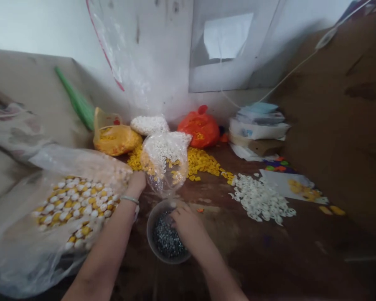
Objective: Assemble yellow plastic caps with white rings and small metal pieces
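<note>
My right hand (186,223) reaches over the rim of a round bowl (150,234), its fingers bent down into the small dark, shiny metal-looking pieces (167,238) inside. Whatever is between those fingertips is hidden. My left hand (138,180), with a bracelet at the wrist, is closed beside the edge of a clear plastic bag (15,242); its fingertips do not show, nor does anything in them. White and yellow rounded pieces (77,200) fill that bag. Just beyond both hands lies another clear bag (166,154) of small white pieces.
Loose yellow pieces (203,161) and a heap of white ring-like pieces (261,198) lie on the brown table (269,255). Behind stand a yellow bag (117,140), a white-filled bag (149,124), a red bag (199,127) and a stack of papers (258,125). Brown cardboard (341,125) rises at right.
</note>
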The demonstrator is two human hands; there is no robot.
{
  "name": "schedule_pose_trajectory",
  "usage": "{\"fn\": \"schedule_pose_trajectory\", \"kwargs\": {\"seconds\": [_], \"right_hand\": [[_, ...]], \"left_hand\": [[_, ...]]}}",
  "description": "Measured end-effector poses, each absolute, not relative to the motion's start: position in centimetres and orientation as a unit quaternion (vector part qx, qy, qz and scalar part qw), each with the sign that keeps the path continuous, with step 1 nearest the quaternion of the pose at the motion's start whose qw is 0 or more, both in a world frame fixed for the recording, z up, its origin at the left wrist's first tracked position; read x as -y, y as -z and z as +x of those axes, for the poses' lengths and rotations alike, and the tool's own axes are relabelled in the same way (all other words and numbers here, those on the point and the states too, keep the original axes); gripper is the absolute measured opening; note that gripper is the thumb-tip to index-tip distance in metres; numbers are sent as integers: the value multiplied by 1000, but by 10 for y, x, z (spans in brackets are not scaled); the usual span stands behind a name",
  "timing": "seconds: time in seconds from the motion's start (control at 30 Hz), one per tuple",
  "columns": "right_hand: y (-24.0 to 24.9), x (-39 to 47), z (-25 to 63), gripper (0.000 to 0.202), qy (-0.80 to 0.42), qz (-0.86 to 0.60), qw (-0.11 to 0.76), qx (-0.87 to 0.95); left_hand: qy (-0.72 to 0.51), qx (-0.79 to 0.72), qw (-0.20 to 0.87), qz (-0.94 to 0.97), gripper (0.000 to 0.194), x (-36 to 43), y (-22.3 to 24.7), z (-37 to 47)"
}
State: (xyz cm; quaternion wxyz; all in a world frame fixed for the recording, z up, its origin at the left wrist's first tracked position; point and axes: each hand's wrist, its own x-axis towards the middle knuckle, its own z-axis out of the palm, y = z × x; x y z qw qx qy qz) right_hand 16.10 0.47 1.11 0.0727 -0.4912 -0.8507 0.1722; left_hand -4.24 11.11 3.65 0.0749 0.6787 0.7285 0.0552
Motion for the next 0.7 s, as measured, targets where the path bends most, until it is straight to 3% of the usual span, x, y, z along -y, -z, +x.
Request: {"fn": "schedule_pose_trajectory", "kwargs": {"seconds": [0.1, 0.27, 0.33, 0.43, 0.53, 0.7], "right_hand": [[-2, -6, 159, 19, -142, -511, 47, 847], [11, -8, 156, 28, -117, -506, 23, 854], [15, -11, 157, 28, -121, -499, 30, 858], [17, -16, 160, 22, -145, -475, 58, 866], [10, -17, 161, 17, -205, -454, 140, 855], [-18, -11, 160, 13, -279, -468, 379, 748]], "left_hand": [[-131, -721, 79, 675, 15, -83, -38, -38], [-287, -649, 107, 696, 27, -34, -34, -14], [-445, -555, 160, 685, 28, -26, -30, -5], [-537, -479, 283, 635, 28, -23, -24, -2], [-559, -475, 421, 534, 25, -23, -18, -4], [-565, -456, 568, 387, 23, -17, -16, -6]]}}
